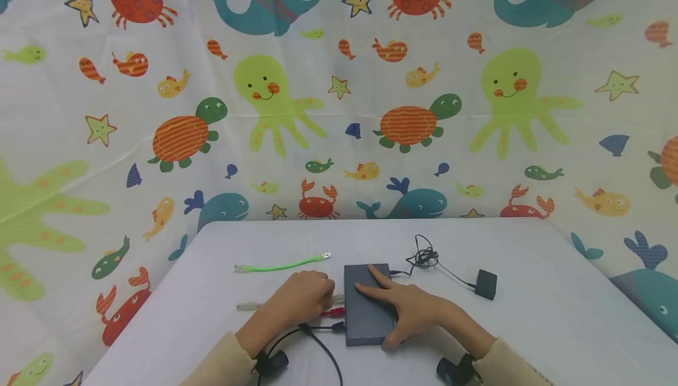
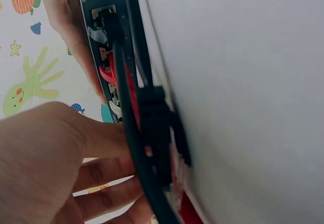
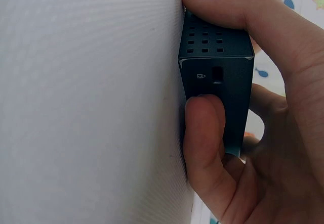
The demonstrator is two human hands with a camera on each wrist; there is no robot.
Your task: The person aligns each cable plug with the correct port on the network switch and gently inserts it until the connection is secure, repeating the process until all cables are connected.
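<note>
A dark grey network switch lies flat on the white table, its row of ports facing left. My right hand grips it, thumb at the near side and fingers spread over the top; in the right wrist view a finger curls against the end with the lock slot. My left hand pinches a whitish network cable close to the ports, its plug at a port beside the thumb. Just nearer, a red network cable and a black cable sit in other ports.
A green network cable lies behind my left hand. From the switch's far right corner a coiled black cord runs to a power adapter. The black cable's loop trails under my left wrist. A patterned curtain hangs behind the table.
</note>
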